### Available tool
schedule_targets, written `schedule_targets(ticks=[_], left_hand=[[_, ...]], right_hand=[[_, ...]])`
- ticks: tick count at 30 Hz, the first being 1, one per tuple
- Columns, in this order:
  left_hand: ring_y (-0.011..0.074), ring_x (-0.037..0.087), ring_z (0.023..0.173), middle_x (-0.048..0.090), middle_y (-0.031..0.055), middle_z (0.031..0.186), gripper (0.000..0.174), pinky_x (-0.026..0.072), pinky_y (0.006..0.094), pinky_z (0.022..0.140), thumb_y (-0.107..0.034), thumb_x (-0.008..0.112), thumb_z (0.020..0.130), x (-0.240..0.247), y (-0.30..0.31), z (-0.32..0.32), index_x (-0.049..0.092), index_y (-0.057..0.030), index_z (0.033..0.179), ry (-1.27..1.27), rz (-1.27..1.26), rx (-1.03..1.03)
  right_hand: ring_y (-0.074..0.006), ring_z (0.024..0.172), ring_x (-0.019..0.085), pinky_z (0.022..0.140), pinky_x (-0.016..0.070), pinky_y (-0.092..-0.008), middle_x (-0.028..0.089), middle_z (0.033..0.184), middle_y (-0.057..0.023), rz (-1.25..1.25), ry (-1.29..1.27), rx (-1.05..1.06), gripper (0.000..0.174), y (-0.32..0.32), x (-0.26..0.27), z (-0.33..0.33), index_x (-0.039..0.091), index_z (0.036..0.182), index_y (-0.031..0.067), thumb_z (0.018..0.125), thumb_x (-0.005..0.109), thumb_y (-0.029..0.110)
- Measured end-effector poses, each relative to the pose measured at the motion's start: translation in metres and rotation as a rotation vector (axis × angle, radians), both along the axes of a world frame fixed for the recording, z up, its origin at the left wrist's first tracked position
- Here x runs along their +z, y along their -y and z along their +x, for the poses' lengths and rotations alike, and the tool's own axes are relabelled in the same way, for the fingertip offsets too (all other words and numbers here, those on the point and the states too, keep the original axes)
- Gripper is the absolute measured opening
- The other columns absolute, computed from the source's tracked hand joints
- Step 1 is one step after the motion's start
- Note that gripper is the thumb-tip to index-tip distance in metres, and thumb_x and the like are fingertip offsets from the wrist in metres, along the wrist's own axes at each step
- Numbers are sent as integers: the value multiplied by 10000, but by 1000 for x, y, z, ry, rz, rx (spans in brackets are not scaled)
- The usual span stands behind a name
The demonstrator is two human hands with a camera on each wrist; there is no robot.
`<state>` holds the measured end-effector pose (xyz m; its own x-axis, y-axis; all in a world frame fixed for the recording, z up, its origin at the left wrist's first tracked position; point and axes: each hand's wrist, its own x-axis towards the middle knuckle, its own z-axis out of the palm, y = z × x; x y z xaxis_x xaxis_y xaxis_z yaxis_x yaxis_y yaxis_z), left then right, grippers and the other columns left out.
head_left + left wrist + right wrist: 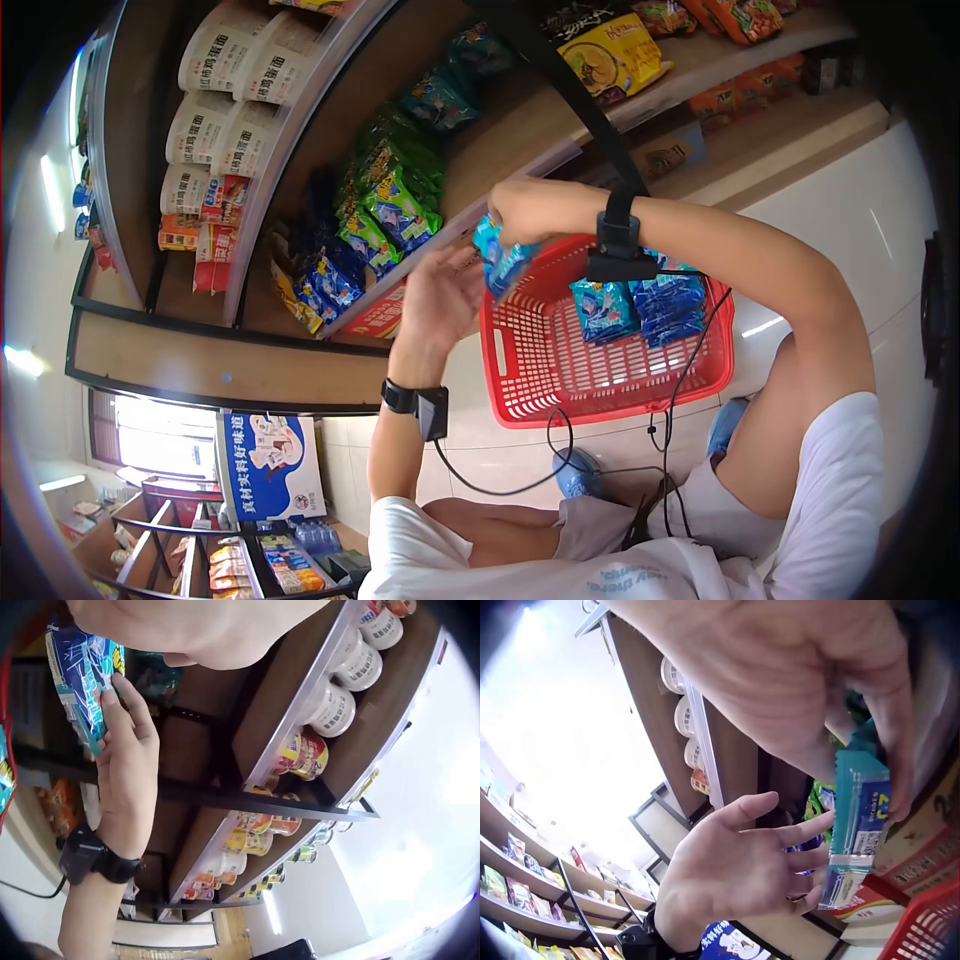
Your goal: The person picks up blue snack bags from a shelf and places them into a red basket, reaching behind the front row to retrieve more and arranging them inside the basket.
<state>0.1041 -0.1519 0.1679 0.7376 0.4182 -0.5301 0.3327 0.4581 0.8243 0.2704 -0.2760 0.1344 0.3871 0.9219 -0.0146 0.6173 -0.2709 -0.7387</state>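
My right hand (548,208) grips a teal and blue snack packet (503,256) above the left rim of the red basket (510,408). In the right wrist view the fingers of this hand curl over the packet (857,817). Palm up, my left hand (440,298) is beside the packet with its fingers spread, and in the right wrist view the left hand (739,862) holds nothing. Inside the basket lie a teal packet bundle (604,308) and a dark blue packet bundle (668,308).
A shelf holds green packets (398,200), blue packets (335,280) and a yellow packet (612,55). White noodle tubs (215,60) stand on another shelf at the left. Black cables (500,492) hang from both wrists. A blue and white poster (275,465) stands at the lower left.
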Motion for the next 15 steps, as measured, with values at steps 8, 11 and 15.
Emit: schedule_targets(ticks=[8, 11, 15], left_hand=[[229, 545, 867, 584, 129, 985, 340, 436, 336, 753, -353, 539, 920, -116, -6, -28, 582, -61, 1089, -353, -162, -130], [230, 538, 870, 577, 125, 985, 390, 436, 355, 770, -403, 525, 917, -159, -14, -14, 578, -60, 1093, -478, -185, -160], [242, 535, 946, 576, 83, 1041, 388, 454, 407, 812, -417, 559, 890, -209, -17, 4, 576, -76, 1076, -468, -147, -117]], right_hand=[[-264, 711, 744, 551, 610, -372, 717, 835, -214, -323, -411, 119, 206, 14, -80, -43, 696, 814, -104, 764, 745, 90], [-253, 717, 746, 581, 614, -365, 727, 834, -185, -536, -320, 127, 197, 9, -105, -53, 714, 851, -78, 797, 721, 112], [-245, 707, 742, 624, 602, -362, 744, 847, -142, -632, -114, 125, 250, -4, -146, -60, 739, 924, -24, 818, 714, 201]])
